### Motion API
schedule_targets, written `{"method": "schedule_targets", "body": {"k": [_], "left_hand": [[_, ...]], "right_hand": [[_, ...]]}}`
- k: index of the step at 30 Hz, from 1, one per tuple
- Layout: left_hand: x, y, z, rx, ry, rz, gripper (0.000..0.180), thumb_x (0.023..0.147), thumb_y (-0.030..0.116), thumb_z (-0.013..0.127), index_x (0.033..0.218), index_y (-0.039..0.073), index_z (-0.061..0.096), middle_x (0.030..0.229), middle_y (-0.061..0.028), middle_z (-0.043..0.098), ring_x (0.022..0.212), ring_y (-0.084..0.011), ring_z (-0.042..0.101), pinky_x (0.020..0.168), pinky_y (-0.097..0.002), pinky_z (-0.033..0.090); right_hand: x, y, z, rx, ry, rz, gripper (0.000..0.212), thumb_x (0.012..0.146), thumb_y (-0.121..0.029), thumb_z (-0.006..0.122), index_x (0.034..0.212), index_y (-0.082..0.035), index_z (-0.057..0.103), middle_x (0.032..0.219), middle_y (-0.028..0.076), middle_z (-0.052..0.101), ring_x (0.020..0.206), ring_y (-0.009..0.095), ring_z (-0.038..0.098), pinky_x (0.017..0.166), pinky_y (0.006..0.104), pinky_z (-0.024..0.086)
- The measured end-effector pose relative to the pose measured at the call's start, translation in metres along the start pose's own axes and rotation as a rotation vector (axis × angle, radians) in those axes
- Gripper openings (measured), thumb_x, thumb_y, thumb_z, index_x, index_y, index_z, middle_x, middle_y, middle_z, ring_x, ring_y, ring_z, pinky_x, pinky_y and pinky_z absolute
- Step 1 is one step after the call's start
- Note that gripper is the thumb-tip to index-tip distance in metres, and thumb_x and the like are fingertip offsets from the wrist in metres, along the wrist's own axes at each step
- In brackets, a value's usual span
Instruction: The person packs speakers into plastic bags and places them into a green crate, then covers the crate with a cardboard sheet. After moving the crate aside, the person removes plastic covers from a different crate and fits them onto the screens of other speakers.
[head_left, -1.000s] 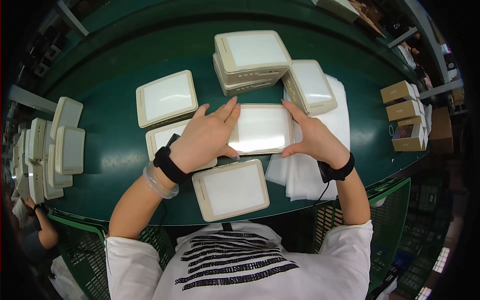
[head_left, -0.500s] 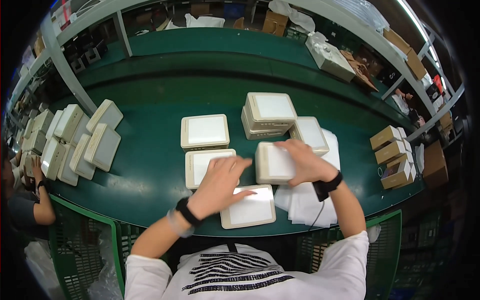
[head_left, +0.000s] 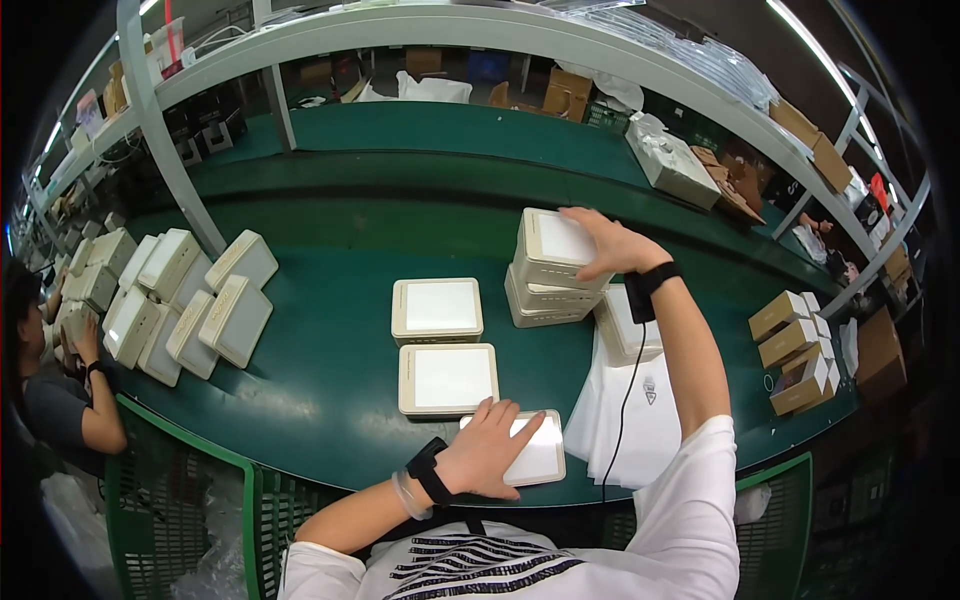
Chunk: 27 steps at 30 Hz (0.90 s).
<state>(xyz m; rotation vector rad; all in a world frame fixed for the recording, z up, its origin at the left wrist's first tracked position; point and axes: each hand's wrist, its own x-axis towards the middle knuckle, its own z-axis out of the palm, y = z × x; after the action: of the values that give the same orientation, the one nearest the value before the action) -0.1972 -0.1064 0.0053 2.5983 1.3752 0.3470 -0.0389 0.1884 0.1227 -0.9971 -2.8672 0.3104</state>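
At a green-topped workbench [head_left: 330, 400], I had the right hand [head_left: 622, 250] pinching the right end of a cream, round-cornered rectangular case with a white face [head_left: 557, 238], its thumb at the near edge and fingers at the far one. By my judgement the piling was partway along: that case sat atop a short pile of matching cream cases [head_left: 545, 302], seemingly three levels in all, though the lower ones were hard to count from above. Off the pile lay a far-left cream case [head_left: 437, 306], a middle-left cream case [head_left: 448, 380] just nearer, and a right-hand cream case [head_left: 614, 318] beside loose white sheets [head_left: 590, 420]. The pinched case extended leftward from beneath the right hand; my left hand [head_left: 482, 455] was spread over a near cream case [head_left: 542, 458], which showed to its right.
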Motion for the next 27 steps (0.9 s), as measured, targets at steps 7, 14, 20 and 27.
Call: {"method": "schedule_targets", "body": {"k": [7, 14, 20, 27], "left_hand": [[-0.009, 0.005, -0.018, -0.301, 0.039, -0.092, 0.097, 0.058, 0.032, 0.077, 0.136, -0.006, 0.034, 0.124, -0.0303, 0.042, 0.117, -0.0428, 0.042, 0.102, -0.0468, 0.032], [0.022, -0.009, -0.094, -0.218, 0.386, 0.018, 0.082, 0.057, 0.027, 0.078, 0.126, -0.002, 0.045, 0.127, -0.0283, 0.040, 0.119, -0.0439, 0.040, 0.104, -0.0482, 0.031], [0.045, -0.038, -0.170, 0.127, 1.032, -0.006, 0.056, 0.069, 0.020, 0.072, 0.118, 0.003, 0.050, 0.125, -0.0193, 0.047, 0.116, -0.0338, 0.046, 0.101, -0.0417, 0.034], [-0.060, -0.099, -0.137, -0.655, 0.862, -0.367, 0.029, 0.085, 0.012, 0.061, 0.110, -0.001, 0.057, 0.100, -0.0112, 0.064, 0.084, -0.0178, 0.063, 0.078, -0.0310, 0.050]], "right_hand": [[-0.114, -0.102, 0.034, 0.464, -0.159, -0.461, 0.110, 0.058, -0.033, 0.088, 0.145, -0.004, 0.026, 0.145, 0.026, 0.025, 0.133, 0.039, 0.031, 0.108, 0.0457, 0.029], [-0.136, -0.145, 0.020, -0.033, 0.125, -0.441, 0.103, 0.046, -0.015, 0.084, 0.137, -0.012, 0.035, 0.134, 0.025, 0.034, 0.123, 0.044, 0.038, 0.101, 0.0502, 0.033], [-0.055, -0.092, -0.055, 0.006, 0.531, -0.447, 0.107, 0.046, -0.009, 0.080, 0.141, -0.011, 0.031, 0.132, 0.020, 0.038, 0.126, 0.038, 0.036, 0.108, 0.0431, 0.030], [-0.020, -0.031, -0.029, 0.291, 0.244, -0.194, 0.112, 0.045, -0.008, 0.080, 0.144, -0.011, 0.028, 0.135, 0.019, 0.038, 0.128, 0.033, 0.037, 0.111, 0.0380, 0.027]]}}
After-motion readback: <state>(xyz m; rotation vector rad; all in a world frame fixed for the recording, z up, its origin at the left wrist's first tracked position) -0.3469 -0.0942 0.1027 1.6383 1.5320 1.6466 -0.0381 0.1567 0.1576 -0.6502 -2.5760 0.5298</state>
